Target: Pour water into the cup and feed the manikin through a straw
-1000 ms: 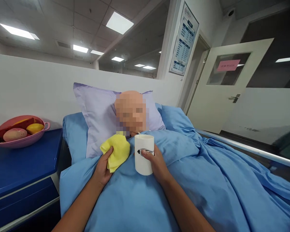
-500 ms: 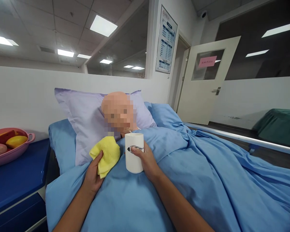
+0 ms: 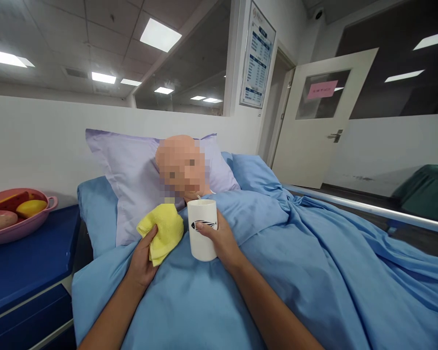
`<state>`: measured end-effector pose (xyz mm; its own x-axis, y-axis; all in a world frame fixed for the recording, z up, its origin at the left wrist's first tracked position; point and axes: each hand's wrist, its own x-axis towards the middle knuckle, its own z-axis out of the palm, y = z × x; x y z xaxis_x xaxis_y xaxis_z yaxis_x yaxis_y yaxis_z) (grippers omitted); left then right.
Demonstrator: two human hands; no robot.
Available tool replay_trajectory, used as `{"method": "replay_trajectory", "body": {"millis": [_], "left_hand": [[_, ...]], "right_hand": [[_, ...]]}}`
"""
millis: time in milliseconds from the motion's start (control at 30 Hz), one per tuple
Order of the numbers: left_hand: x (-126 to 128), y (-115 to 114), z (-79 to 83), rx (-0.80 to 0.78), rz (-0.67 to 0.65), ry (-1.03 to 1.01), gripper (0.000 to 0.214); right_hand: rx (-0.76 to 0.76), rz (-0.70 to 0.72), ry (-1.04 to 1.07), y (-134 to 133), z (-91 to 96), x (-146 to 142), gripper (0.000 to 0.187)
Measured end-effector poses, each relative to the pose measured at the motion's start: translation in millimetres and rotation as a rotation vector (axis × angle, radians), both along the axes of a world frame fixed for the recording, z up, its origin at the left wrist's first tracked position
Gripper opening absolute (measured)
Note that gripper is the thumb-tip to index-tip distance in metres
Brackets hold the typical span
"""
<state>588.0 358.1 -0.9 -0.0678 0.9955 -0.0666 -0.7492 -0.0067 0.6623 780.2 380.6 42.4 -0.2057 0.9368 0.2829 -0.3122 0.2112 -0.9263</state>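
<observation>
A folded yellow cloth (image 3: 163,232) is gripped in my left hand (image 3: 143,260), thumb on top, just below the mannequin's chin and to the left. My right hand (image 3: 222,243) is closed around a white mug (image 3: 202,238) with a black fish-like print. The mug is upright, and a thin straw-like piece sticks up at its far rim, close to the mannequin's mouth. The mannequin head (image 3: 180,163), its face blurred out, rests on a lilac pillow (image 3: 127,170). Its body lies under a blue quilt (image 3: 295,272). The mug's inside is hidden from me.
On the left, a blue bedside cabinet (image 3: 32,262) holds a pink basin (image 3: 25,231) with fruit, including a yellow one (image 3: 31,208). A metal bed rail (image 3: 368,209) runs along the far right side. Beyond it stands an open door (image 3: 314,146).
The view has shifted slightly, so the room appears a little further right. Both hands keep their hold on the cloth and the mug, with almost no movement.
</observation>
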Motion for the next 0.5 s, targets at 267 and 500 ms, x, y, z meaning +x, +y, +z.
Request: {"method": "replay_trajectory", "body": {"millis": [267,500], "left_hand": [[0.9,-1.1,0.4,0.011,-0.015,-0.029,0.047],[2.5,-2.6,3.2,-0.008,-0.024,-0.027,0.045]], "right_hand": [[0.008,0.016,-0.017,-0.9,0.2,0.7,0.053],[0.023,0.026,-0.051,-3.0,2.7,0.9,0.054]]}}
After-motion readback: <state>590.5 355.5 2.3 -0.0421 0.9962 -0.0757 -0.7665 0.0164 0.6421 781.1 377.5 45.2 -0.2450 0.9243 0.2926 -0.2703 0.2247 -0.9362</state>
